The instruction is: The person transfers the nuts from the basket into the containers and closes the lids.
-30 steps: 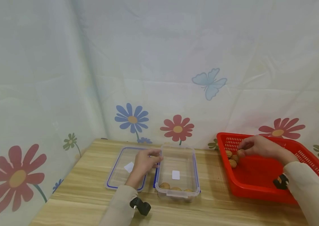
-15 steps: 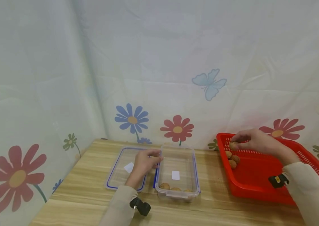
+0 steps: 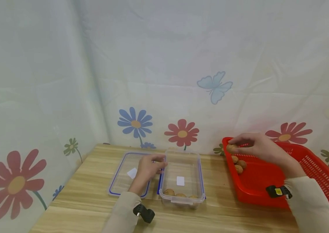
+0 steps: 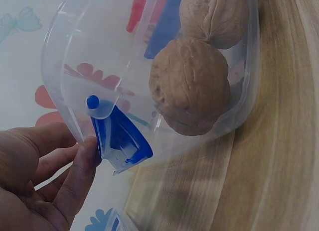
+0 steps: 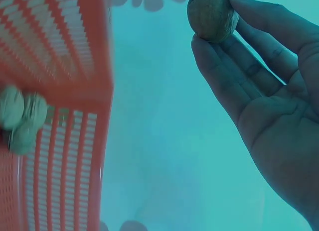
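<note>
A walnut (image 5: 212,17) is pinched between the thumb and fingers of my right hand (image 3: 257,147), above the left back corner of the red basket (image 3: 264,199). Beneath it in the basket, several more walnuts (image 3: 241,164) lie bunched against the left wall. My left hand (image 3: 149,166) holds the left rim of a clear plastic box (image 3: 181,200), its fingertips beside a blue latch (image 4: 117,136) in the left wrist view. Walnuts (image 4: 192,86) rest along the near end inside the box; the box's front wall partly hides them in the head view.
Left of the box, a clear lid with a blue seal (image 3: 116,176) lies flat on the wooden table (image 3: 77,191), partly behind the left hand. A flowered curtain (image 3: 164,64) hangs right behind the table. Bare wood separates box and basket.
My right hand has lifted a walnut from the pile in the basket and carried it up and left, to the basket's left rim. The left hand stays at the box.
</note>
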The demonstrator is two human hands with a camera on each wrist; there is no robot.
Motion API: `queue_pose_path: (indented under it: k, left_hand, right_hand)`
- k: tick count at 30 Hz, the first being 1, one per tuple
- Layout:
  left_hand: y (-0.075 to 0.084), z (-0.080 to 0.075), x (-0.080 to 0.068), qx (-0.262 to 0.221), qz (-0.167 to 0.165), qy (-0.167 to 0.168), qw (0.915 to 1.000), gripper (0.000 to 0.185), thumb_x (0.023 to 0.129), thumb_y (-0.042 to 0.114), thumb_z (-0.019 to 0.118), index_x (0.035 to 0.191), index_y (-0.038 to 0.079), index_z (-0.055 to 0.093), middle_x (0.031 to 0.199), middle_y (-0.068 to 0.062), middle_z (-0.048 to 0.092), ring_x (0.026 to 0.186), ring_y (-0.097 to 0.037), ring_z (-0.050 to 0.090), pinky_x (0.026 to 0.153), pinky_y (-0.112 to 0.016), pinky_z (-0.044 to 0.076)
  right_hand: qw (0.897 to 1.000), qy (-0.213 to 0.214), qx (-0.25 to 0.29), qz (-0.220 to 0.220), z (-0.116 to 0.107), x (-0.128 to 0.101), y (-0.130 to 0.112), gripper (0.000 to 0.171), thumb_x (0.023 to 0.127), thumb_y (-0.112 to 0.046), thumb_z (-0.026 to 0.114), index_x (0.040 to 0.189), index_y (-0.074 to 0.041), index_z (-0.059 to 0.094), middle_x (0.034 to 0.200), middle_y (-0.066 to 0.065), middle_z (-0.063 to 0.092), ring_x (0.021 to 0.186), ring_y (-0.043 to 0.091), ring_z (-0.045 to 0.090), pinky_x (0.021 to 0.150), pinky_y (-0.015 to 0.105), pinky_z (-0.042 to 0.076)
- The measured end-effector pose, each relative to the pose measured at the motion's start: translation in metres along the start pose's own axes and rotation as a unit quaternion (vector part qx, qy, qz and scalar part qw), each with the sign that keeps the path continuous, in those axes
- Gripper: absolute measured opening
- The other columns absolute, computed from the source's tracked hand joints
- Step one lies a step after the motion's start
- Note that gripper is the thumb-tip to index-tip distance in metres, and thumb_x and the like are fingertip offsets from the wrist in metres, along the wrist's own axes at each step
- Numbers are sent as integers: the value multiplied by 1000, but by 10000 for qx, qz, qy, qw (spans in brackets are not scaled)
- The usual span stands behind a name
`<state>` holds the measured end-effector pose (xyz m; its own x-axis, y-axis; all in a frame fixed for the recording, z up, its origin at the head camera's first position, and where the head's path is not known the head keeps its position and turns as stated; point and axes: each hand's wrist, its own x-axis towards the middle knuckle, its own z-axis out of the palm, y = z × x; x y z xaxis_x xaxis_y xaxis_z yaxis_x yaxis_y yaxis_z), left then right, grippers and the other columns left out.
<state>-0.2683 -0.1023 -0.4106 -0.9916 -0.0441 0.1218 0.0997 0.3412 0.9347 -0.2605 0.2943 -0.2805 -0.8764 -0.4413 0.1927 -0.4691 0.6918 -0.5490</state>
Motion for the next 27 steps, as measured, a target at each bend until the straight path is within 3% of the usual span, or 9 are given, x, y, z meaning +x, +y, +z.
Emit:
queue_pose_path:
  k: [15, 21, 27]
  left_hand:
    - [-1, 1, 1, 37, -133, 42, 9999, 34, 92, 8, 83, 125, 3, 77, 112, -15, 76, 83, -24, 78, 71, -32, 67]
    - [-1, 1, 0, 2, -115, 53, 9999, 34, 92, 8, 83, 125, 3, 77, 114, -16, 75, 87, -25, 78, 71, -31, 67]
    - [-1, 1, 1, 1, -100, 44, 9999, 33, 93, 8, 82, 125, 2, 77, 114, -16, 75, 86, -25, 78, 71, -31, 67]
  right_hand:
    - [9928, 239, 977, -643, 46, 10, -29, 30, 94, -20, 84, 124, -16, 78, 116, -3, 76, 104, 18, 71, 92, 25, 61]
    - [9884, 83, 1338, -712, 64, 16, -41, 32, 96, -20, 82, 126, -12, 77, 119, 0, 76, 109, 22, 72, 93, 24, 61]
    - [9834, -22, 1615, -829, 79, 24, -53, 31, 95, -20, 83, 126, -15, 77, 120, 0, 76, 112, 25, 71, 93, 28, 62]
